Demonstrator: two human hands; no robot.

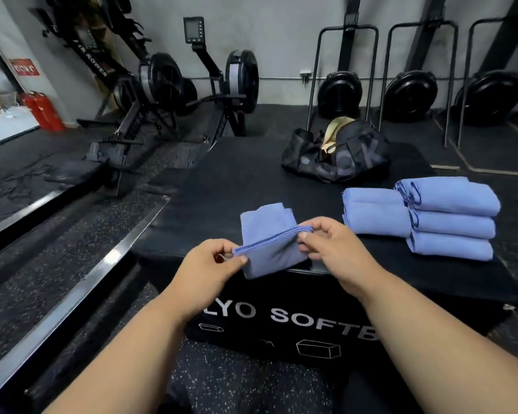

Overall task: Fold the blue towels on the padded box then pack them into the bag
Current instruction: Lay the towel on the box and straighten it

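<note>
A blue towel (266, 234), folded small, lies at the near edge of the black padded box (222, 186). My left hand (210, 270) pinches the left end of its raised hem. My right hand (332, 249) pinches the right end, so the hem is stretched between them above the box top. To the right stand two stacks of folded blue towels: a low one (374, 212) and a taller one (452, 219) of three. A black duffel bag (338, 153) sits at the far side of the box, its top gaping with tan lining showing.
Rowing machines (162, 85) stand to the far left on the rubber floor. Black machines in metal frames (341, 94) line the back wall. A red fire extinguisher (42, 110) stands at the left wall. A metal floor strip (72, 294) runs diagonally on my left.
</note>
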